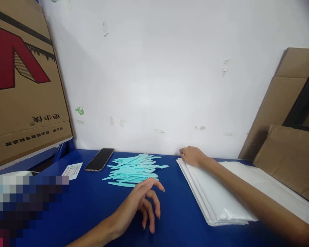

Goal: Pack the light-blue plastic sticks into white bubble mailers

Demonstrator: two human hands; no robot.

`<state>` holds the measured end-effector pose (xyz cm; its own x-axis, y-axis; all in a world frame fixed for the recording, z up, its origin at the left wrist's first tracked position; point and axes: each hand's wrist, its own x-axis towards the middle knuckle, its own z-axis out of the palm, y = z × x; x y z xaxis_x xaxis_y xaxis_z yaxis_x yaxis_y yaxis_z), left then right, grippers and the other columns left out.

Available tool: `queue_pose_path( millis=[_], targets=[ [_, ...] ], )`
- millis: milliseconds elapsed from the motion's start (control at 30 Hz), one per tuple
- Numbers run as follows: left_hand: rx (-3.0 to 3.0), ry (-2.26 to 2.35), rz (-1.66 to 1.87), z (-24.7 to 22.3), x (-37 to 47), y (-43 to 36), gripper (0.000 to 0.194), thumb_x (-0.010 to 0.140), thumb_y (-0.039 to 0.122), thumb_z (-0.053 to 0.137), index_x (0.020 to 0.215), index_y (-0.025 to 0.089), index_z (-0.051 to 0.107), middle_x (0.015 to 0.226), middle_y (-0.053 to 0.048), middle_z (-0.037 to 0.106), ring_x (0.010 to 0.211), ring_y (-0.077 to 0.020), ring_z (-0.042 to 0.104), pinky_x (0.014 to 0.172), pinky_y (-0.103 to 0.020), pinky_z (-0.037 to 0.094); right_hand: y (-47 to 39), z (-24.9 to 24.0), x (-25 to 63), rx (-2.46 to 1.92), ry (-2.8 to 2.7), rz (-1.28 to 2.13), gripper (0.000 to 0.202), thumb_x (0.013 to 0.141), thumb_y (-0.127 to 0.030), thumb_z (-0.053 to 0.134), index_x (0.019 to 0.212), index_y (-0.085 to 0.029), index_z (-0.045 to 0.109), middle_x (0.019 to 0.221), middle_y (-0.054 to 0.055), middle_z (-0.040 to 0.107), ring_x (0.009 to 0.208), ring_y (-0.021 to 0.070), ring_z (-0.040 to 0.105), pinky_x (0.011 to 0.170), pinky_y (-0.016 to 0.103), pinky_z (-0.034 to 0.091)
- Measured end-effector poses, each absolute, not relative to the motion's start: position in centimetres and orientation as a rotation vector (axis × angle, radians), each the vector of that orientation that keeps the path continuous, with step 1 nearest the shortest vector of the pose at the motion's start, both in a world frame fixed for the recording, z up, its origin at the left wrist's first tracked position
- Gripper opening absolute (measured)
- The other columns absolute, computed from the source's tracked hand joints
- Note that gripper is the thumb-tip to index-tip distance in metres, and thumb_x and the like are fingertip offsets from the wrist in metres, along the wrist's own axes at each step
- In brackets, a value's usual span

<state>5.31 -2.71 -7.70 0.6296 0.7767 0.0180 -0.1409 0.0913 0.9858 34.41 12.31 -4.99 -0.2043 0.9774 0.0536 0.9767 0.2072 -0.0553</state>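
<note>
My left hand (144, 202) hovers above the front of the blue table, palm turned inward. Its fingers are spread and loosely bent, with nothing between them. Just beyond it lies a loose pile of slim turquoise plastic eyebrow razors (134, 168), most pointing sideways. My right hand (193, 156) rests with curled fingers at the far left corner of a stack of white plastic bags (221, 195). The fingertips are tucked under, so whether they pinch a bag is hidden. My right forearm crosses over the stack.
A phone (100, 159) and a white printed card (73, 170) lie left of the pile on the blue table (74, 209). A large cardboard box (28, 103) stands at left. Folded cardboard (290, 154) leans at right. The white wall (154, 75) closes the back.
</note>
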Motion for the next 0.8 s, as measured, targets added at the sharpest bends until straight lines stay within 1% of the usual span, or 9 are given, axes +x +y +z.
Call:
queue_pose_path(
  millis=[167, 267, 367, 433, 467, 533, 600, 700, 800],
  targets=[
    [1.342, 0.652, 0.728, -8.0, 5.4, -2.6, 0.048, 0.100, 0.058, 0.029, 0.110, 0.020, 0.056, 0.069, -0.001, 0.065, 0.044, -0.0137, 0.064, 0.038, -0.017, 0.040, 11.7, -5.5, 34.8, -1.891, -2.396, -0.187, 0.031, 0.097, -0.035, 0.060, 0.123, -0.017, 0.060, 0.123, 0.009, 0.062, 0.103, 0.0218, 0.064, 0.088, 0.043, 0.055],
    [1.404, 0.745, 0.718, -7.6, 5.5, -2.8, 0.050, 0.100, 0.058, 0.025, 0.108, 0.020, 0.056, 0.064, 0.002, 0.061, 0.037, -0.0109, 0.052, 0.036, -0.019, 0.033, 11.6, -5.7, 34.7, -1.834, -2.419, -0.217, 0.030, 0.097, -0.035, 0.059, 0.122, -0.017, 0.061, 0.123, 0.009, 0.062, 0.104, 0.0218, 0.064, 0.089, 0.043, 0.055],
    [1.679, 0.977, 0.795, -6.6, 5.2, -3.0, 0.043, 0.101, 0.050, 0.029, 0.099, 0.021, 0.060, 0.056, 0.005, 0.048, 0.044, -0.0108, 0.041, 0.045, -0.022, 0.030, 11.7, -5.6, 34.7, -1.768, -2.436, -0.187, 0.030, 0.097, -0.035, 0.060, 0.121, -0.017, 0.061, 0.121, 0.009, 0.063, 0.102, 0.0212, 0.064, 0.087, 0.042, 0.056],
    [2.023, 1.183, 0.819, -5.8, 4.6, -2.9, 0.033, 0.100, 0.040, 0.035, 0.091, 0.021, 0.061, 0.057, 0.005, 0.045, 0.052, -0.0129, 0.042, 0.053, -0.026, 0.032, 11.7, -5.3, 34.9, -1.719, -2.430, -0.160, 0.030, 0.097, -0.036, 0.060, 0.120, -0.016, 0.061, 0.118, 0.008, 0.064, 0.099, 0.0203, 0.065, 0.085, 0.041, 0.056],
    [2.202, 1.284, 0.804, -5.5, 4.3, -2.8, 0.029, 0.099, 0.034, 0.037, 0.090, 0.022, 0.062, 0.060, 0.004, 0.048, 0.056, -0.0143, 0.044, 0.057, -0.028, 0.033, 11.6, -5.1, 35.1, -1.694, -2.419, -0.153, 0.030, 0.097, -0.036, 0.060, 0.120, -0.016, 0.061, 0.117, 0.008, 0.064, 0.097, 0.0199, 0.065, 0.084, 0.041, 0.056],
    [2.479, 1.454, 0.739, -5.1, 3.5, -2.5, 0.022, 0.094, 0.023, 0.040, 0.095, 0.022, 0.062, 0.072, 0.000, 0.057, 0.069, -0.0189, 0.053, 0.064, -0.031, 0.037, 11.3, -4.5, 35.7, -1.645, -2.380, -0.163, 0.029, 0.097, -0.036, 0.059, 0.117, -0.016, 0.062, 0.113, 0.007, 0.066, 0.095, 0.0193, 0.065, 0.084, 0.040, 0.056],
    [2.638, 1.583, 0.655, -4.9, 2.8, -2.1, 0.027, 0.088, 0.016, 0.042, 0.107, 0.021, 0.061, 0.092, -0.006, 0.062, 0.088, -0.0253, 0.057, 0.069, -0.034, 0.042, 10.6, -3.9, 36.4, -1.599, -2.326, -0.200, 0.021, 0.098, -0.031, 0.055, 0.111, -0.017, 0.063, 0.108, 0.006, 0.068, 0.094, 0.0192, 0.065, 0.084, 0.039, 0.054],
    [2.761, 1.690, 0.433, -4.8, 2.2, -1.9, 0.044, 0.082, 0.013, 0.045, 0.124, 0.019, 0.056, 0.116, -0.014, 0.057, 0.107, -0.0318, 0.054, 0.073, -0.038, 0.048, 9.0, -3.5, 37.8, -1.537, -2.246, -0.286, 0.019, 0.096, -0.021, 0.046, 0.103, -0.020, 0.064, 0.101, 0.004, 0.070, 0.094, 0.0206, 0.065, 0.085, 0.037, 0.050],
    [2.777, 1.764, 0.231, -4.8, 1.9, -1.8, 0.057, 0.078, 0.012, 0.049, 0.134, 0.015, 0.051, 0.127, -0.019, 0.051, 0.114, -0.0347, 0.052, 0.081, -0.042, 0.051, 7.0, -3.5, 39.6, -1.480, -2.196, -0.373, 0.021, 0.095, -0.022, 0.043, 0.100, -0.022, 0.063, 0.099, 0.005, 0.071, 0.094, 0.0233, 0.065, 0.090, 0.041, 0.046]
  ],
)
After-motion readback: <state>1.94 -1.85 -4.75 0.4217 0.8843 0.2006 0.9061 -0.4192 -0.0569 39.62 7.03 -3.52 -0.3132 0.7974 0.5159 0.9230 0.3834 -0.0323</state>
